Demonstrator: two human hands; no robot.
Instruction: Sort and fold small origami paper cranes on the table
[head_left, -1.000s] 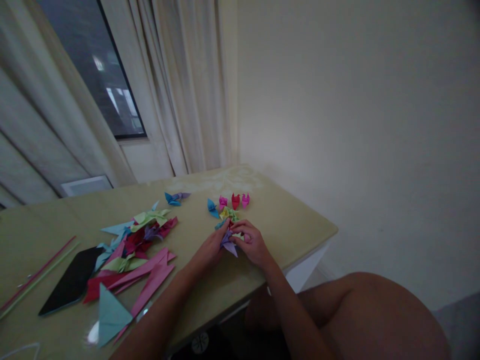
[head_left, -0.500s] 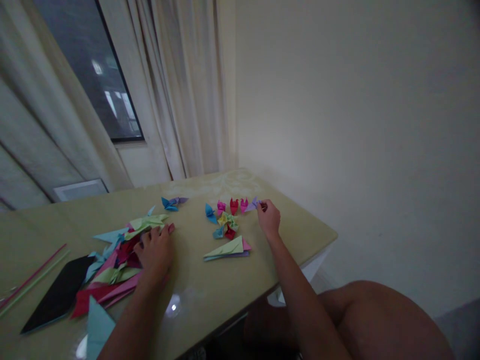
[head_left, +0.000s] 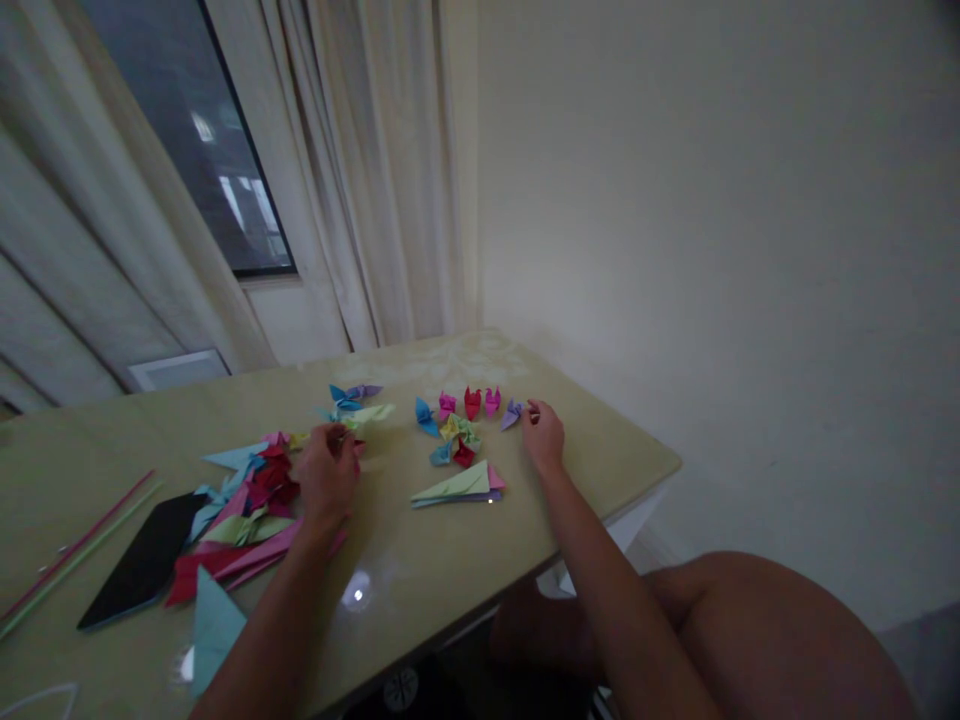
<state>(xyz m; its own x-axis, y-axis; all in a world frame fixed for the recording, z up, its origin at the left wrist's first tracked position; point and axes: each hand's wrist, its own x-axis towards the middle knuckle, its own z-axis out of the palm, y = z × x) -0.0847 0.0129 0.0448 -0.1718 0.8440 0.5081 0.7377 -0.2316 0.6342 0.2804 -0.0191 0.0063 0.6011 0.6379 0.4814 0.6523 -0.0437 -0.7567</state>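
My left hand (head_left: 330,475) is closed at the right side of a pile of folded papers (head_left: 259,520). A pale green folded paper crane (head_left: 373,413) sticks out beyond its pinched fingers, raised off the pile. At the right end of a row of small paper cranes, my right hand (head_left: 544,435) pinches the edge of a purple paper crane (head_left: 512,413). The row also has two pink cranes, a red crane (head_left: 472,402) and a blue crane (head_left: 426,416). In front of them sit yellow-green (head_left: 460,430), light blue and dark red ones.
A flat stack of folded paper (head_left: 459,485) lies nearer me. Blue and purple cranes (head_left: 352,395) rest farther back. At left are a black tablet-like slab (head_left: 142,560), pink and green thin sticks (head_left: 82,550) and a light blue paper triangle (head_left: 214,630). The wall borders the table's right side.
My left hand has risen from the pile with the pale green crane, which has moved right. The purple crane at my right fingertips now sits turned, with its wing no longer stretched left.
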